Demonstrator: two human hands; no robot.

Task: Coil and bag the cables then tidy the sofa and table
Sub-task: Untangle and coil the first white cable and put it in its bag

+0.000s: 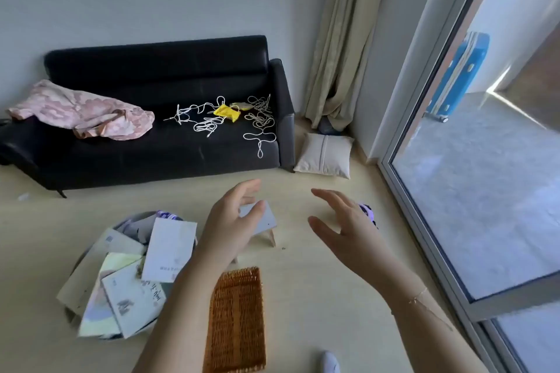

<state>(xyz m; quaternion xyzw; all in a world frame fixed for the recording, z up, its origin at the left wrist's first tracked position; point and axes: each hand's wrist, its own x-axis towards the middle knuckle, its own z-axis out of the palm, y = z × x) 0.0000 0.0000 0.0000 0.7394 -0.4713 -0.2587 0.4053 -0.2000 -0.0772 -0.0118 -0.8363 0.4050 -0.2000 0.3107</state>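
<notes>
Basket (pixel 236 321), books (pixel 127 275) before sofa (pixel 169 142)

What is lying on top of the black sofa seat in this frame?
On the sofa lie a crumpled pink cloth, loose white cables, a second cable tangle and a yellow bag. Whatever is beneath the cloth is hidden.

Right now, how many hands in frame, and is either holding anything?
2. Left hand hovers open over the small grey stool; right hand is open beside it, nearer the glass door. Neither holds anything.
</notes>
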